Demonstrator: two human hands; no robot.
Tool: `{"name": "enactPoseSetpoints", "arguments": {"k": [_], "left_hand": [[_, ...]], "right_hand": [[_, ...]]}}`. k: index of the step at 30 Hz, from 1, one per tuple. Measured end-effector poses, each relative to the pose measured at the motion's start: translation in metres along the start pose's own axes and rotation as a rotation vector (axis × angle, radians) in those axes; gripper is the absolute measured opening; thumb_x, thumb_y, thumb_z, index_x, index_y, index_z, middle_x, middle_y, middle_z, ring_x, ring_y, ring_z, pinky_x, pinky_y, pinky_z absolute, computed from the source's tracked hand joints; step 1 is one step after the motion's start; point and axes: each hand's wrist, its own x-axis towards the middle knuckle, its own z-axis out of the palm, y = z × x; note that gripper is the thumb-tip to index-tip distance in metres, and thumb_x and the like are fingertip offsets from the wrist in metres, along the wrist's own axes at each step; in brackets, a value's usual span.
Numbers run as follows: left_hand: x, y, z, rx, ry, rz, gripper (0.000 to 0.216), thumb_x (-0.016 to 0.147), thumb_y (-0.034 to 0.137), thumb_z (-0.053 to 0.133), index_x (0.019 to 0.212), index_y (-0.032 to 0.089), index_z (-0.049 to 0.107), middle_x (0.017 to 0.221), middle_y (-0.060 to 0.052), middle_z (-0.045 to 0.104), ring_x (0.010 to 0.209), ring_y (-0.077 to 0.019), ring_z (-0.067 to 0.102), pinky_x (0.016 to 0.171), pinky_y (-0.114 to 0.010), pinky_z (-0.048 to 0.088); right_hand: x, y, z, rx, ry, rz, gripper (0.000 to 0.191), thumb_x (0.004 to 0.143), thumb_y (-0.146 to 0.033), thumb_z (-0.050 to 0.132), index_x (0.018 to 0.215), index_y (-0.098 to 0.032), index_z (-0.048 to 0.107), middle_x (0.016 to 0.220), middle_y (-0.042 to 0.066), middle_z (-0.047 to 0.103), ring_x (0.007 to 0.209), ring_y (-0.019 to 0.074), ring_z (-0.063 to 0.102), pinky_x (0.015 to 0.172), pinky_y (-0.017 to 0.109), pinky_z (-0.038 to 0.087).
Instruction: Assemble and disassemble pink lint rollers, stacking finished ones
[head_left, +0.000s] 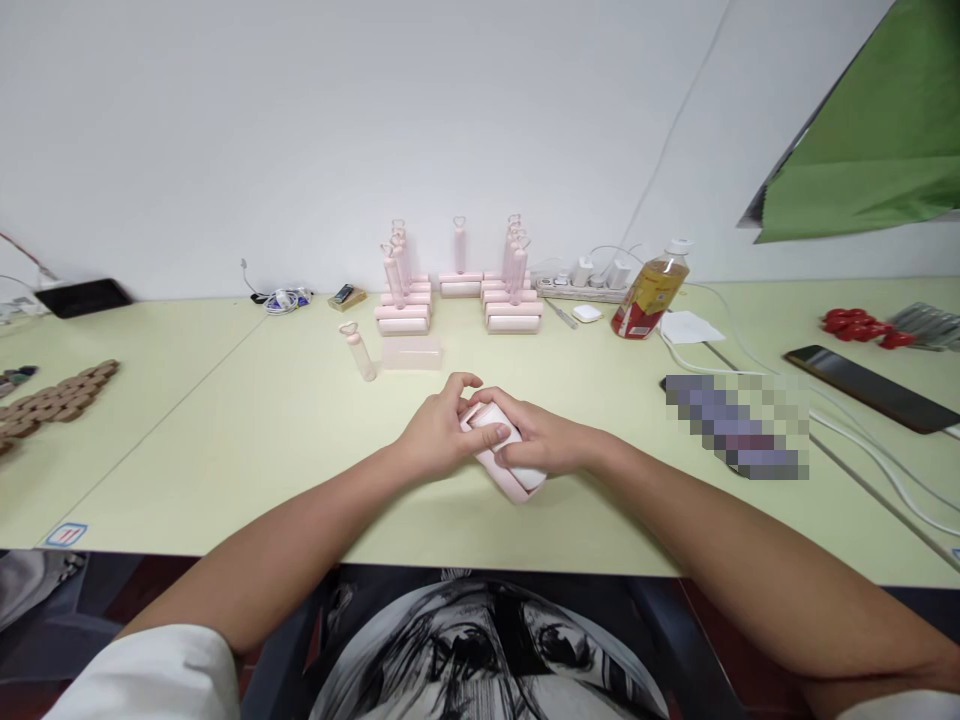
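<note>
Both my hands meet at the middle of the pale green table (247, 430) around a pink and white lint roller (517, 478). My left hand (442, 432) pinches its upper end with curled fingers. My right hand (544, 440) wraps over its body from the right. Behind them, a loose pink handle with a heart-shaped loop (358, 350) stands next to a clear pink cover (411, 354). Farther back, several pink lint rollers (457, 280) are stacked in rows with handles upright.
A bottle of yellow drink (649, 290) leans at the back right near a power strip (585, 285). A dark phone (874, 388) and white cables (877, 470) lie right. Red pieces (862, 326) sit far right. Brown blocks (56, 398) lie left.
</note>
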Motion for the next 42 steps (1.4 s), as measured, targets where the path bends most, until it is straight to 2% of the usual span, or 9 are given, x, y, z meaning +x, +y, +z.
{"name": "enactPoseSetpoints", "arguments": {"k": [7, 12, 18, 23, 30, 38, 40, 42], "left_hand": [[0.001, -0.001, -0.001, 0.008, -0.021, 0.02, 0.067, 0.074, 0.057, 0.07, 0.123, 0.02, 0.044, 0.075, 0.001, 0.064, 0.065, -0.0164, 0.057, 0.059, -0.025, 0.038], [0.001, -0.002, -0.001, -0.002, -0.029, 0.027, 0.062, 0.076, 0.053, 0.068, 0.122, 0.021, 0.043, 0.072, 0.003, 0.062, 0.063, -0.0149, 0.054, 0.058, -0.025, 0.037], [0.002, -0.004, -0.001, 0.006, -0.035, 0.037, 0.061, 0.077, 0.054, 0.068, 0.122, 0.022, 0.043, 0.069, 0.005, 0.058, 0.062, -0.0144, 0.052, 0.057, -0.025, 0.035], [0.005, -0.01, -0.003, 0.007, -0.009, 0.059, 0.06, 0.078, 0.056, 0.067, 0.121, 0.022, 0.045, 0.065, 0.007, 0.051, 0.06, -0.0129, 0.048, 0.057, -0.024, 0.033], [0.009, -0.013, -0.009, -0.106, 0.045, 0.106, 0.056, 0.076, 0.051, 0.072, 0.117, 0.022, 0.047, 0.069, 0.007, 0.047, 0.059, -0.0099, 0.045, 0.055, -0.022, 0.035], [0.012, -0.021, -0.009, -0.181, 0.047, 0.17, 0.057, 0.076, 0.047, 0.074, 0.121, 0.024, 0.047, 0.077, 0.005, 0.048, 0.06, -0.0092, 0.046, 0.055, -0.022, 0.038], [0.018, -0.025, -0.015, -0.114, 0.132, 0.134, 0.056, 0.076, 0.045, 0.073, 0.12, 0.023, 0.047, 0.079, 0.005, 0.05, 0.059, -0.0086, 0.046, 0.056, -0.023, 0.038], [0.024, -0.028, -0.023, -0.013, 0.3, 0.078, 0.049, 0.078, 0.041, 0.071, 0.118, 0.023, 0.049, 0.081, 0.004, 0.052, 0.058, -0.0078, 0.046, 0.057, -0.023, 0.039]], "right_hand": [[0.0, 0.001, -0.001, 0.035, -0.028, -0.08, 0.048, 0.086, -0.029, 0.061, 0.129, -0.023, 0.04, 0.117, 0.005, 0.057, 0.101, 0.0219, 0.055, 0.086, 0.035, 0.042], [-0.001, 0.001, -0.001, 0.022, -0.049, -0.093, 0.048, 0.09, -0.037, 0.06, 0.13, -0.021, 0.038, 0.121, 0.008, 0.057, 0.107, 0.0236, 0.054, 0.091, 0.037, 0.042], [0.0, 0.004, 0.001, -0.007, -0.038, -0.103, 0.045, 0.091, -0.039, 0.058, 0.127, -0.021, 0.039, 0.121, 0.009, 0.057, 0.104, 0.0235, 0.056, 0.088, 0.038, 0.044], [0.001, 0.011, 0.004, -0.008, 0.042, -0.123, 0.046, 0.09, -0.043, 0.059, 0.125, -0.021, 0.039, 0.117, 0.008, 0.058, 0.099, 0.022, 0.056, 0.083, 0.035, 0.045], [0.001, 0.019, 0.006, -0.032, 0.196, -0.051, 0.068, 0.086, -0.048, 0.065, 0.138, -0.024, 0.029, 0.114, 0.008, 0.058, 0.091, 0.0214, 0.057, 0.076, 0.034, 0.046], [0.0, 0.016, 0.01, 0.075, 0.269, -0.096, 0.067, 0.084, -0.048, 0.067, 0.137, -0.026, 0.032, 0.108, 0.006, 0.058, 0.088, 0.0198, 0.056, 0.074, 0.033, 0.046], [0.001, 0.015, 0.01, 0.175, 0.311, -0.092, 0.072, 0.085, -0.05, 0.065, 0.141, -0.026, 0.026, 0.1, 0.004, 0.057, 0.082, 0.0182, 0.056, 0.07, 0.031, 0.046], [0.001, 0.015, 0.008, 0.275, 0.368, -0.081, 0.077, 0.086, -0.053, 0.062, 0.145, -0.025, 0.02, 0.09, 0.001, 0.055, 0.073, 0.0167, 0.054, 0.064, 0.03, 0.046]]}}
